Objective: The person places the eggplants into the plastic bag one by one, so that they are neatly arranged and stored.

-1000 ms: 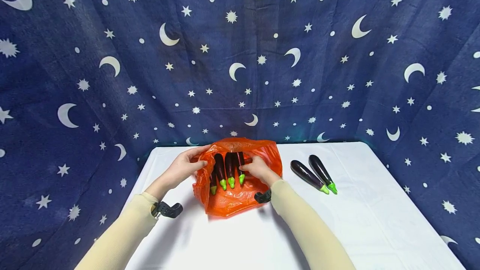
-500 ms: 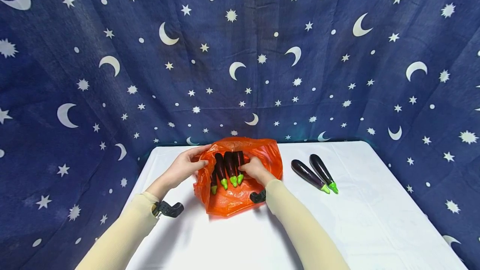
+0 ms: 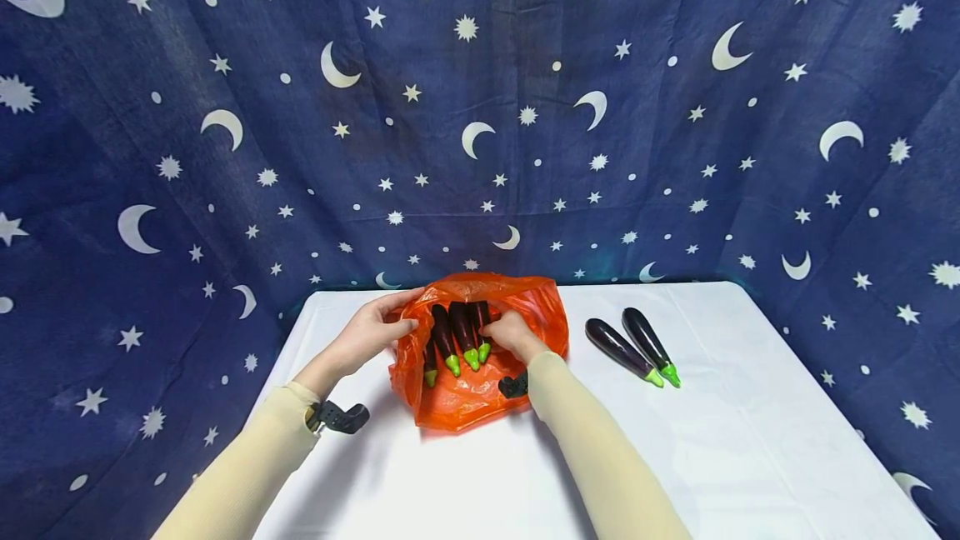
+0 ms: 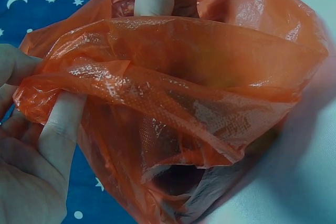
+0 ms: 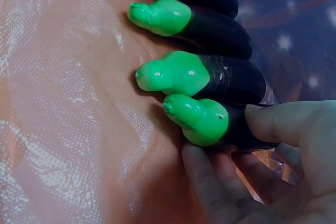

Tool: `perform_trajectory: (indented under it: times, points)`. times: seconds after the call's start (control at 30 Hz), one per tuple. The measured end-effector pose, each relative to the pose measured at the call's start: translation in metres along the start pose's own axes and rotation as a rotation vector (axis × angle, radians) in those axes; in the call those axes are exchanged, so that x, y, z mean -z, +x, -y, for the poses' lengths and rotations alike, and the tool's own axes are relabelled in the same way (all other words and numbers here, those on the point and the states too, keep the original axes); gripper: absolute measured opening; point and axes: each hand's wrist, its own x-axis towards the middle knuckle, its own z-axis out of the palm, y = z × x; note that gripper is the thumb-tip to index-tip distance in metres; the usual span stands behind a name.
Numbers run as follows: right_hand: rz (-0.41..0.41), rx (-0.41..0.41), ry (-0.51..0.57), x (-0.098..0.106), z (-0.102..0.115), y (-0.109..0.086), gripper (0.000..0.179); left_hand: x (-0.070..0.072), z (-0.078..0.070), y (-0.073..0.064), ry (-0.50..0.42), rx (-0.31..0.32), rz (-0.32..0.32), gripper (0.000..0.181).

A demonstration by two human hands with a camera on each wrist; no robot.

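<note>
An orange plastic bag (image 3: 457, 417) lies with its mouth facing me. Inside it, several dark purple eggplants (image 3: 444, 336) rest side by side, green stem ends toward me. My left hand (image 3: 366, 338) pinches the bag's left rim between thumb and fingers; the left wrist view shows the gathered plastic (image 4: 39, 95) there. My right hand (image 3: 513, 333) reaches into the bag and grips the rightmost eggplant (image 5: 202, 121), thumb on its upper side and fingers along its outer side. That eggplant lies right against its neighbour (image 5: 176, 72).
Two more eggplants, one nearer the bag (image 3: 621, 350) and one farther right (image 3: 649, 343), lie on the white-covered table (image 3: 750, 440) right of the bag. Behind the table hangs a blue curtain (image 3: 420, 132) with moons and stars.
My right hand has moved slightly left with the rightmost eggplant, bringing it closer to the others in the bag. My left hand keeps its hold on the rim.
</note>
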Motion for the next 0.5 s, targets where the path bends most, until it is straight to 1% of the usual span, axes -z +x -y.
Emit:
perform_trajectory:
  times: [0.17, 0.27, 0.5]
  points:
    - [-0.015, 0.01, -0.052, -0.0007, 0.0, 0.0011, 0.071, 0.0001, -0.0016, 0.0, 0.016, -0.001, -0.003, 0.056]
    - [-0.003, 0.008, -0.06, -0.001, -0.0005, 0.0015, 0.071, 0.0001, -0.0023, -0.0004, 0.018, -0.002, -0.004, 0.056]
    - [0.008, 0.027, -0.14, -0.0006, -0.0016, 0.0009, 0.069, 0.0005, -0.0019, -0.0015, 0.01, 0.005, -0.002, 0.056]
